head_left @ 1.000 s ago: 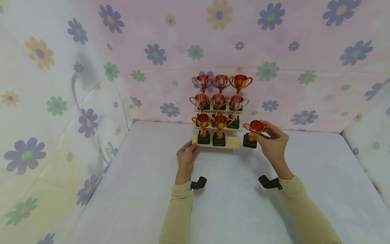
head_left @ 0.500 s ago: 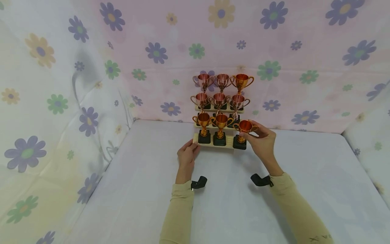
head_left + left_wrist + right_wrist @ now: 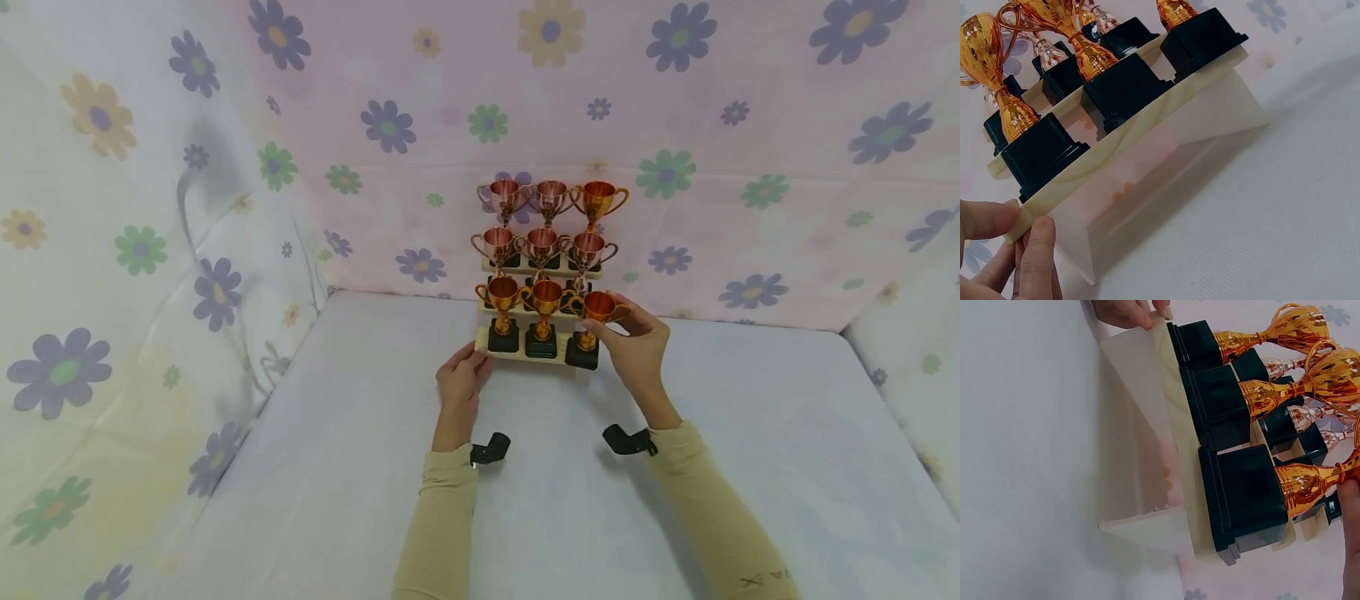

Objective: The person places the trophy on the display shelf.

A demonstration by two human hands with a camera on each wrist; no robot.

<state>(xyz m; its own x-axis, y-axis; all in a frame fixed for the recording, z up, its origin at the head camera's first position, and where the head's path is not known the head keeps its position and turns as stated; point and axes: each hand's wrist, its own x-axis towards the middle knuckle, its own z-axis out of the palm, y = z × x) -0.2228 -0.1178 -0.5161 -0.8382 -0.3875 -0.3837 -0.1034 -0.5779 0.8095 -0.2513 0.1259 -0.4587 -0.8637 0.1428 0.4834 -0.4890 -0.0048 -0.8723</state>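
A three-tier wooden stand (image 3: 555, 359) bears small trophy cups on black bases. Its left front end is pinched between thumb and fingers of my left hand (image 3: 457, 385), seen close in the left wrist view. At the right end of the bottom tier, my right hand (image 3: 637, 342) holds a gold trophy (image 3: 598, 308) by its cup. That trophy's base (image 3: 1247, 494) is at the wooden step (image 3: 1185, 425) and overhangs its front edge a little. Two more gold trophies (image 3: 502, 296) stand beside it. Pink-copper trophies (image 3: 542, 246) fill the middle tier, and the top has two more plus a gold one (image 3: 600, 200).
The stand rests on a white-covered table (image 3: 360, 517) close to a flowered cloth backdrop (image 3: 435, 150). Clear panels (image 3: 1222, 115) support the lowest step. Black wrist mounts (image 3: 491, 448) sit on both forearms.
My right hand has carried the gold trophy leftward, from beside the stand to the right end of its bottom tier. The left hand keeps its grip on the stand.
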